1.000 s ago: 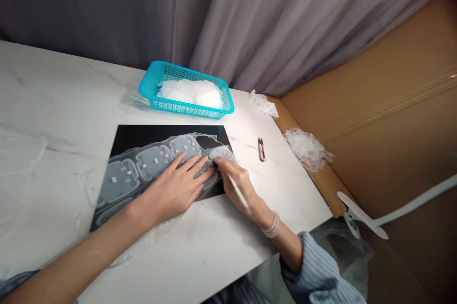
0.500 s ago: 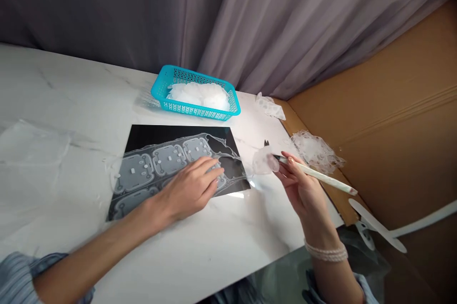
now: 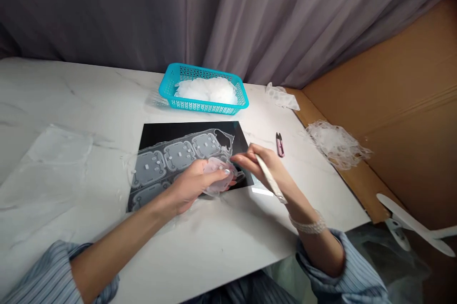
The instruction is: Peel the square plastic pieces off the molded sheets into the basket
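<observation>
Currently the left hand point(image 3: 202, 180) is pinching a translucent piece point(image 3: 216, 175) over the black mat point(image 3: 191, 125) — the right hand point(image 3: 262, 163), fingers curled, is gripping a white-handled tool point(image 3: 270, 178) just beside it, pink snips point(image 3: 280, 146) lying beyond.

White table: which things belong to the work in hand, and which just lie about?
In hand or beneath:
clear piece (left hand)
white-handled tool (right hand)
moulded sheet
black mat

Untouched, perhaps lying about:
pink snips
blue basket
tangled white scraps
</observation>
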The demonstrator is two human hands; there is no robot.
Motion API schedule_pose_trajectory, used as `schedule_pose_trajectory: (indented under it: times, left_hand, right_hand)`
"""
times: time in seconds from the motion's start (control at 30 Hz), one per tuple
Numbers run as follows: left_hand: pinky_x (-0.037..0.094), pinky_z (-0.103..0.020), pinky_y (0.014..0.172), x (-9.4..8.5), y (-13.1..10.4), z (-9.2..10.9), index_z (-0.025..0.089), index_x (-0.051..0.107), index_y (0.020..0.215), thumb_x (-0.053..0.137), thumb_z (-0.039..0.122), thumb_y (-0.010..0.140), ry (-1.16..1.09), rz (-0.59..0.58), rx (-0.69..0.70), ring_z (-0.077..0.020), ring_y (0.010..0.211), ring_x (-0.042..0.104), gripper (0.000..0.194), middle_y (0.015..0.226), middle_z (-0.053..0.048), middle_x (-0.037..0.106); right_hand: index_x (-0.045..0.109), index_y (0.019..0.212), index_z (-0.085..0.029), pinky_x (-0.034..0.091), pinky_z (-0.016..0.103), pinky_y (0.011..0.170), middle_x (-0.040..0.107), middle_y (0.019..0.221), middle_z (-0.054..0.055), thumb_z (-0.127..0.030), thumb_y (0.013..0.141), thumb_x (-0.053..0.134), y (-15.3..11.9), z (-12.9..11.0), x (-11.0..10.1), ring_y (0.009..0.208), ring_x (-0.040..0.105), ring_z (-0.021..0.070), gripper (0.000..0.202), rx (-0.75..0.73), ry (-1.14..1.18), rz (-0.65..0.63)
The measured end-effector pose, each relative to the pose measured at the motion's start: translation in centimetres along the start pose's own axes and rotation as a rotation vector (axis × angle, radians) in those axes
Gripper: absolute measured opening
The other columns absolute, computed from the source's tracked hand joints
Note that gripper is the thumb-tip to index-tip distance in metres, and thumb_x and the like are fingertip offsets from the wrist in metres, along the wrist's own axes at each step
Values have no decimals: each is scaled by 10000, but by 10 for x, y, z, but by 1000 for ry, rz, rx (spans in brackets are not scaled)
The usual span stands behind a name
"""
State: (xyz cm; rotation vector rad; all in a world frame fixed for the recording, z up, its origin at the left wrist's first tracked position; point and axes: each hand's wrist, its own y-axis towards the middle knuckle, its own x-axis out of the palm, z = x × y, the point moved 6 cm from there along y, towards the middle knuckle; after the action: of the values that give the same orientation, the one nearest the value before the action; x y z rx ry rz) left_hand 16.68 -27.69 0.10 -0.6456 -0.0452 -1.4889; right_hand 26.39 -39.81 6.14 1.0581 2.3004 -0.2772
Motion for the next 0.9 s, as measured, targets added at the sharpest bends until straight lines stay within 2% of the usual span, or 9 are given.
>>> schedule_pose_trajectory:
  times: [0.13,0.23,0.4,0.53,0.6,0.67,0.73,0.83,0.9]
  left_hand:
    - [502,-278,797,-7,-1,1,136,746,860,719,367,811,129,103,74,-195,858,701,238,891,-89,759]
    - [510,-290,796,-13,-2,0,125,754,877,718,367,809,144,198,106,-211,854,707,253,864,-87,766]
    - [534,-327,884,-32,-7,6,131,741,938,743,371,800,-27,365,212,-235,944,720,277,936,-85,773]
    - [520,-376,959,-37,-14,13,137,718,1052,752,339,803,-169,279,215,-259,1031,705,323,1042,-107,763]
    - [516,-402,973,-33,-18,17,145,700,1116,738,306,816,-200,194,204,-263,1018,711,343,1032,-109,766]
    - [516,-416,973,-26,-21,22,152,685,1152,714,286,836,-215,119,214,-265,1011,714,344,1014,-107,770]
    - [520,-406,966,-20,-23,24,162,682,1163,687,271,859,-234,51,225,-261,1015,714,323,1012,-103,771]
    - [542,-340,911,-13,-25,25,186,708,1137,667,241,875,-253,-11,248,-221,971,721,271,1025,-82,770]
    - [553,-309,872,-12,-25,25,204,726,1121,677,225,865,-254,-11,253,-194,925,723,261,1046,-64,765]
  right_hand:
    - [258,634,-232,264,215,480,339,577,-81,-413,835,667,4,1,35,525,314,71,490,64,342,-164]
    - [242,635,-235,309,223,518,363,584,-65,-328,851,616,1,5,38,553,385,84,442,20,356,-60]
    - [314,606,-227,436,272,644,564,644,6,-276,834,598,6,31,5,762,647,194,367,-40,112,190]
    - [354,608,-223,383,266,575,559,581,-5,-344,860,618,11,44,-22,630,603,172,384,-12,-181,321]
    - [361,592,-219,327,269,534,502,523,-27,-375,866,637,7,32,-29,523,502,134,419,-40,-372,419]
    - [348,584,-219,328,272,529,526,531,-17,-385,872,648,0,11,-28,521,497,130,448,-100,-390,500]
    - [329,595,-220,395,269,563,623,617,16,-362,882,646,-5,-10,-18,603,585,150,451,-153,-200,432]
    - [327,625,-222,502,282,643,728,832,52,-317,878,656,-5,-33,15,720,669,170,426,-165,194,77]
    - [324,630,-223,540,297,674,745,927,64,-297,867,671,-6,-40,32,774,689,181,426,-144,379,-83]
